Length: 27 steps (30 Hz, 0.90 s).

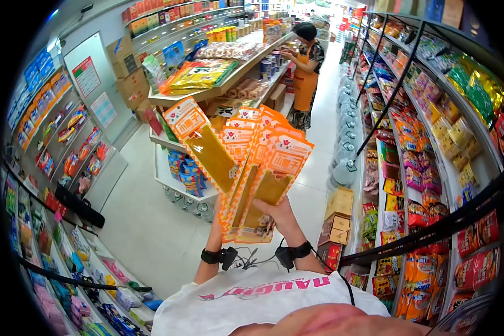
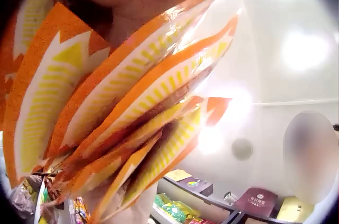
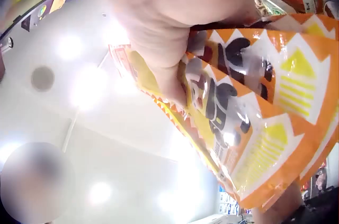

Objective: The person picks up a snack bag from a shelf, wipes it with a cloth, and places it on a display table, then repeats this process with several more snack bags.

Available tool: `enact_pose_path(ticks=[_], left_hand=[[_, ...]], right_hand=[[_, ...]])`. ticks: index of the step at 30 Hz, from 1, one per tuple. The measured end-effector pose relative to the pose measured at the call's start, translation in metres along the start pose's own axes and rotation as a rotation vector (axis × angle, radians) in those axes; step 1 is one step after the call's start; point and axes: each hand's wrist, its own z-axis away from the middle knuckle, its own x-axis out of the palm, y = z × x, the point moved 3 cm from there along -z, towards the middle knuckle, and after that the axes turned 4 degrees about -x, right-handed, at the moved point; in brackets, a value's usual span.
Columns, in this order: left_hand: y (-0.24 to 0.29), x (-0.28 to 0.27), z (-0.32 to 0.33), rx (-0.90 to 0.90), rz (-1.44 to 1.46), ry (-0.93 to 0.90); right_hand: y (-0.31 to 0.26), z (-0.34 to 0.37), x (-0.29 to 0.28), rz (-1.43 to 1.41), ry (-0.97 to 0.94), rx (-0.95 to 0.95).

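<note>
Several flat orange-and-white snack packets [image 1: 283, 168] with clear windows are fanned out in front of the chest in the head view. My right hand [image 1: 280, 215] grips the near packets at their lower right, its thumb lying across the front. In the right wrist view, that same hand curls over the packets' edge, above a printed cartoon figure. Behind the fan, my left hand [image 2: 153, 4] holds the packets from the left side; the head view hides most of it. One packet [image 1: 207, 151] leans out to the left, apart from the tighter bunch.
A stepped display shelf [image 1: 179, 182] with bagged goods stands ahead. Snack racks [image 1: 400, 185] line the right, with water jugs [image 1: 344, 140] and cartons [image 1: 336, 221] on the floor beside them. Further up the aisle, a person in an orange apron [image 1: 305, 84] stands at the shelf.
</note>
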Motion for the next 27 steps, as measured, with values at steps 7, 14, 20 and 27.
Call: enact_pose_path(ticks=[7, 14, 20, 27], left_hand=[[0.045, -0.050, -0.031, 0.136, 0.133, 0.006], [0.046, -0.115, -0.086, -0.076, 0.390, -0.039], [0.059, -0.090, -0.109, 0.208, -0.113, -0.130], [0.053, -0.039, -0.103, 0.182, -0.268, -0.019]], right_hand=[[0.039, -0.061, 0.057, -0.015, -0.102, 0.120], [0.086, -0.107, 0.089, -0.076, -0.065, 0.209], [0.089, -0.117, 0.063, -0.072, 0.049, 0.226], [0.070, -0.124, 0.014, -0.080, 0.016, 0.180]])
